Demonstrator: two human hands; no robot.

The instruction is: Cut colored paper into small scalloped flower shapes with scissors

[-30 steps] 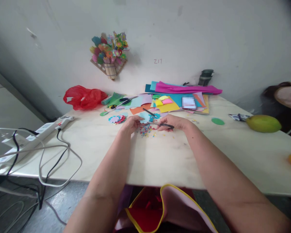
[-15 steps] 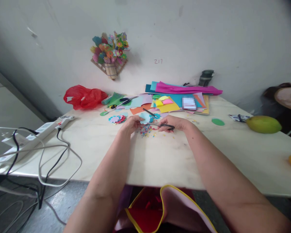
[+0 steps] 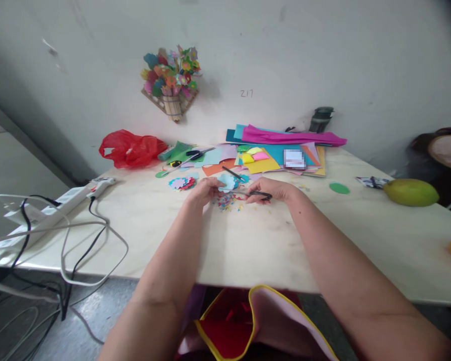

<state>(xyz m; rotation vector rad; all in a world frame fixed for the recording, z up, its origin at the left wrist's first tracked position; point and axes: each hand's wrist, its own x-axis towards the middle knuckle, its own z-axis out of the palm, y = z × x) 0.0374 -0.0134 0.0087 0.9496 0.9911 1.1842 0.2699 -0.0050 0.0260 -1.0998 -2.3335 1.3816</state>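
Just beyond the paper clippings (image 3: 227, 202) on the desk (image 3: 248, 245), my left hand (image 3: 207, 189) pinches a pale blue paper piece (image 3: 227, 181) by its edge, probably leaving the rim free for the scissors (image 3: 262, 194). My right hand (image 3: 272, 189) is closed round their dark handles, the thin metal blades pointing left; I cannot tell whether they touch paper. Left of the clippings, flat scalloped paper shapes (image 3: 182, 183) lie stacked, perhaps kept clear of those tiny, many-coloured flecks. Beyond the clippings slants a slim dark stick (image 3: 233, 173).
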